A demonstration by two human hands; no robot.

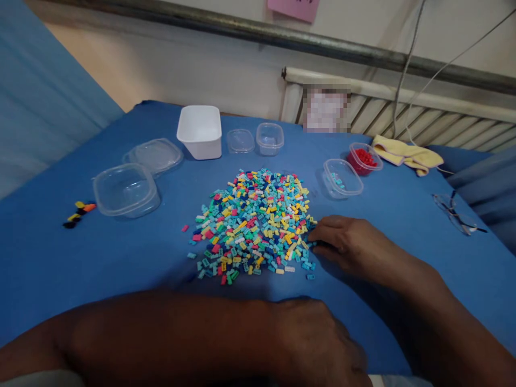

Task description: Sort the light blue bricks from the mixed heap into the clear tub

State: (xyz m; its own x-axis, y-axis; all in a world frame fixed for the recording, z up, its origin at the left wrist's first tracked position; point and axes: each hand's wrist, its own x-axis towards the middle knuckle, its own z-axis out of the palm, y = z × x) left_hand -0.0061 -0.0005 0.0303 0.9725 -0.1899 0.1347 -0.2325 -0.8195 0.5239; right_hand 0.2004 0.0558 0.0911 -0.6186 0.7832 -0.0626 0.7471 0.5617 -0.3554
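A wide heap of small toy building bricks [253,226] in teal, yellow, pink, green, navy and white lies on the blue cloth. At the heap's right edge, my right hand [355,244] has its thumb and fingers drawn together among teal and blue bricks; what sits between the tips is too small to make out. My left hand [318,344] reaches across the front, below the heap and away from it. Its back faces up, and its fingers are blurred and turned down out of sight.
Right of the heap stand a clear tub [342,180] with a few teal bricks and a tub of red bricks [365,159]. A yellow cloth [407,153] and glasses [457,215] lie beyond. Behind is a white bin [200,145]; at left, a large clear container [127,193].
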